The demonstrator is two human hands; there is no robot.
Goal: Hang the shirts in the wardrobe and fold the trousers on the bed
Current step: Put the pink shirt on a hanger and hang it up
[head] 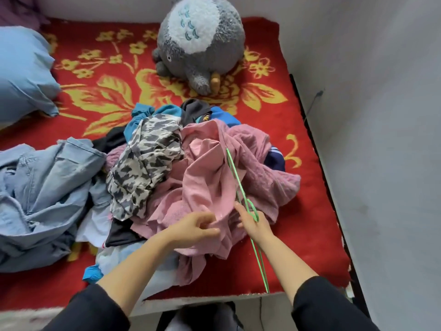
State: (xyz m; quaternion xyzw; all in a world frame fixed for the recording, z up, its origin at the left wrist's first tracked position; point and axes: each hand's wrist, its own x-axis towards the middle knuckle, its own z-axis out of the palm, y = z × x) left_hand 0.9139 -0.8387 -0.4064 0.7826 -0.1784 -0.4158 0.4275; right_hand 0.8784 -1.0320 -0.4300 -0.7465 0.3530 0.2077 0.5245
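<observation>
1. Red floral blanket (pixel 310 235) covers the bed; most garments in the centre-frame heap are buried and hard to identify.
2. Green hanger (pixel 241 187) shows edge-on, its upper end hidden under the pink shirt (pixel 205 182).
3. Crumpled and creased, that shirt tops the heap, centre right.
4. Left hand (pixel 198 229) pinches its fabric; right hand (pixel 256 224) grips the hanger, forefinger extended.

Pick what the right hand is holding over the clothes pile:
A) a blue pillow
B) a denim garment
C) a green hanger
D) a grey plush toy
C: the green hanger runs through the right hand, while the left hand pinches the pink shirt.
</observation>
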